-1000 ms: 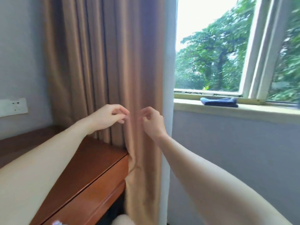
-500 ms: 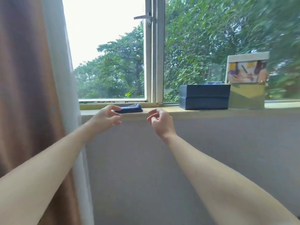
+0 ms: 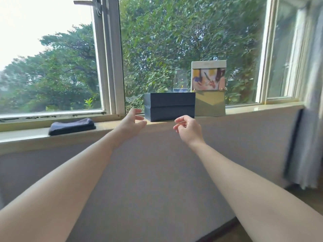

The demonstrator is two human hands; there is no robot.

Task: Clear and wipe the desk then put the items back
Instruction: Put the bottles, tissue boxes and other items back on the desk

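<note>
A dark blue box (image 3: 169, 106) stands on the window sill (image 3: 26, 135), with a gold and picture-printed box (image 3: 208, 89) touching its right side. My left hand (image 3: 130, 124) is stretched out just left of the blue box, fingers spread and empty, close to its left face. In front of the box's lower right corner hovers my right hand (image 3: 187, 128), fingers loosely curled and holding nothing. A folded dark blue cloth (image 3: 71, 126) lies on the sill further left. The desk is out of view.
The window frame (image 3: 108, 58) rises behind the sill, with trees outside. A grey wall (image 3: 153, 172) runs below the sill. A pale curtain (image 3: 307, 119) hangs at the right edge.
The view has swung right from the desk and brown curtain to the window. Both hands have come nearer the dark blue box, which now sits between them.
</note>
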